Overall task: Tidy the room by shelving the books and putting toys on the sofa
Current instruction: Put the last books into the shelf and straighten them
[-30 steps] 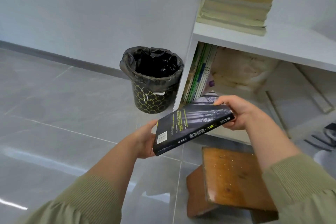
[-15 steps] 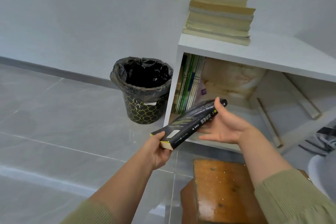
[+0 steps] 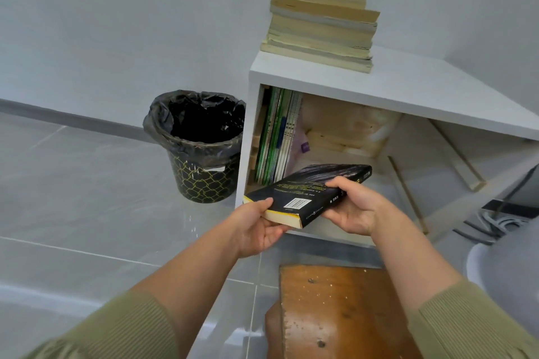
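At the open front of the white shelf (image 3: pixel 408 87), I am holding the black book (image 3: pixel 309 186) nearly flat between both hands. My left hand (image 3: pixel 256 230) is pinching its near corner; my right hand (image 3: pixel 355 210) is gripping its spine side. Green books (image 3: pixel 277 137) are standing upright inside, against the left wall.

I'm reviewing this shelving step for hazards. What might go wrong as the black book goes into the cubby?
1. The black book is held tilted by the left hand and right hand; pushed in, it might knock over the green books leaning inside the shelf.
2. The tall stack of books sits near the shelf top's front edge; a bump may topple it.
3. The left hand pinches only a corner; the book may slip.
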`<state>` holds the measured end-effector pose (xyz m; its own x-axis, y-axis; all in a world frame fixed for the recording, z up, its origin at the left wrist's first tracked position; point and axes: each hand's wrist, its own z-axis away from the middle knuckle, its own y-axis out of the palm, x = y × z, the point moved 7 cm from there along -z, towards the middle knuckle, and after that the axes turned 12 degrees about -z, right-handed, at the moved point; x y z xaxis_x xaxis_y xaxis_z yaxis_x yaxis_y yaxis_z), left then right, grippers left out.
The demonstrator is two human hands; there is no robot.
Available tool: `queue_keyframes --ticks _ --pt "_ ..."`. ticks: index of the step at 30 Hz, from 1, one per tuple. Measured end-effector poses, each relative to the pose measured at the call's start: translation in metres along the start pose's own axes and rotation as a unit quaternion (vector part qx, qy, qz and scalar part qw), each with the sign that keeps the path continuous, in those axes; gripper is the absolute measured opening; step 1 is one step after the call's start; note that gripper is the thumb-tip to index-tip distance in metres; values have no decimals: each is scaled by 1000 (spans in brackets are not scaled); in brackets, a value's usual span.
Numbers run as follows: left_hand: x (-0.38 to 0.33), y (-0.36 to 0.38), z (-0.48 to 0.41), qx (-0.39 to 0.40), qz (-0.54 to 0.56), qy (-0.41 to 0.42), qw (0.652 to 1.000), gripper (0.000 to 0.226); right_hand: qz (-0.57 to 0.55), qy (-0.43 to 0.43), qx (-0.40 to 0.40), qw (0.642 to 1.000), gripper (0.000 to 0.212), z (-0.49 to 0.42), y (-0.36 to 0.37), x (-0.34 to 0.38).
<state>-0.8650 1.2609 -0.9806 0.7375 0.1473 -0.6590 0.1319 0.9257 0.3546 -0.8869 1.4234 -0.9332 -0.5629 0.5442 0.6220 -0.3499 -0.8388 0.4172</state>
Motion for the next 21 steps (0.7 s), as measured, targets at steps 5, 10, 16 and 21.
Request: queue_keyframes --ticks 5,10,16,21 --pt "-23 0 -26 -101 -225 18 969 44 -40 -34 -29 998 19 -14 -16 17" --pt "-50 4 -62 -262 -666 137 685 33 92 -112 -101 984 11 -32 -33 34" --pt "-12 -6 -98 -143 -823 78 545 79 201 -219 -156 942 16 -51 -40 50" --pt "-7 -8 -99 -144 -853 116 487 85 229 -277 -184 915 18 -60 -33 63"
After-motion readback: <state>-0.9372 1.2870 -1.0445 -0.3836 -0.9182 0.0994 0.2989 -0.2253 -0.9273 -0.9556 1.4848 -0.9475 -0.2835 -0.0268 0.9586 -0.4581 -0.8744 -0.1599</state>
